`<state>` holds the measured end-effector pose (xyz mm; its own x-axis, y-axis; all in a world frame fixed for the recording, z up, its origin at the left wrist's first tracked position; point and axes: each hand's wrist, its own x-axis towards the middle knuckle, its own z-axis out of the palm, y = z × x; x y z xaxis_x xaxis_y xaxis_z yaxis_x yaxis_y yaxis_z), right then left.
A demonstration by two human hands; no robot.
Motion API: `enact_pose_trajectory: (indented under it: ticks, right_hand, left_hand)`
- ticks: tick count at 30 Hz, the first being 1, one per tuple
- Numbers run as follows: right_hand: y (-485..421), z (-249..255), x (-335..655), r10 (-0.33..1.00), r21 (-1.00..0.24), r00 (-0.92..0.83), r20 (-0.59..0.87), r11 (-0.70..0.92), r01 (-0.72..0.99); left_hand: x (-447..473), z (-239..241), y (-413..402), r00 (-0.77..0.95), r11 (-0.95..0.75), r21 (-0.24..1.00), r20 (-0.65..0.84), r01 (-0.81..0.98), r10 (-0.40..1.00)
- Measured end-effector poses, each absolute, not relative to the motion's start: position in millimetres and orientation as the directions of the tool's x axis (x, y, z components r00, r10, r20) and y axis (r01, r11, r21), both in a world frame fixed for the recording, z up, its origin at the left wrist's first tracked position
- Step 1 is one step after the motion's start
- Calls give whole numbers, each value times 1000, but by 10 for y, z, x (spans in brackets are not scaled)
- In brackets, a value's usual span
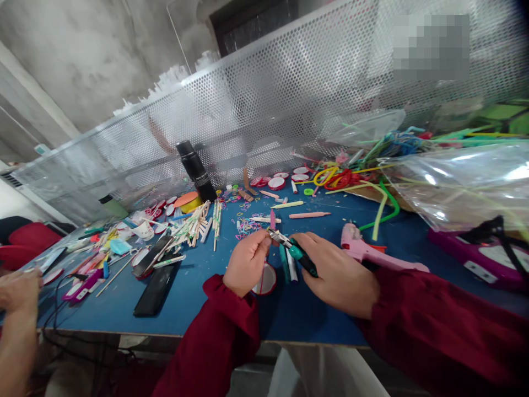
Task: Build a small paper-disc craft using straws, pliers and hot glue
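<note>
My right hand [336, 275] is wrapped round a pair of pliers [305, 259] with green and black handles. The metal jaws point left and meet the fingertips of my left hand [248, 262]. That hand is closed in a pinch on a small pink pointed piece [273, 219], which sticks up beside the jaws; its lower end is hidden. Below my hands lies a round, red-rimmed disc [265, 278], partly covered by my left hand. Green and white pen-like sticks [291, 267] lie on the blue table [330, 328] between my hands.
A pink glue gun [372, 252] lies right of my right hand. Further right are a purple box [475, 259] and clear plastic [467, 182]. Left stand a black bottle [196, 171], piled sticks [194, 223] and a black phone-like slab [155, 292]. A co-worker's hand [19, 289] is at far left.
</note>
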<state>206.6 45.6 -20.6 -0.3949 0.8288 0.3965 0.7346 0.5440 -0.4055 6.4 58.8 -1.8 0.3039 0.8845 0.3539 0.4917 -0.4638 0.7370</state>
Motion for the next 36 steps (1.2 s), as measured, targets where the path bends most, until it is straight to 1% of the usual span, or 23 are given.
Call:
enact_pose_trajectory:
  ticks: [7, 12, 16, 23, 27, 31, 36]
  right_hand:
    - [414, -203, 2047, 860, -390, -378, 344, 497, 775]
    - [414, -197, 2044, 878, -362, -384, 286, 470, 805]
    - [410, -182, 2033, 886, -350, -380, 267, 456, 818]
    - [433, -149, 2024, 870, -247, -354, 344, 448, 859]
    - [456, -140, 2033, 869, -226, -344, 356, 437, 870]
    - [466, -164, 2029, 826, -217, -355, 438, 480, 850]
    - [490, -225, 2038, 805, -187, -355, 475, 487, 853]
  left_hand:
    - [69, -31, 606, 312, -464, 741, 349, 485, 884]
    - [67, -55, 626, 310, -441, 755, 322, 485, 894]
    - [69, -59, 619, 309, -406, 781, 284, 474, 908]
    - [75, -64, 641, 276, -411, 771, 311, 486, 909]
    - [42, -103, 683, 240, -377, 798, 295, 470, 925]
    - [31, -111, 685, 189, -330, 841, 274, 429, 943]
    - [63, -43, 637, 155, -360, 851, 325, 383, 933]
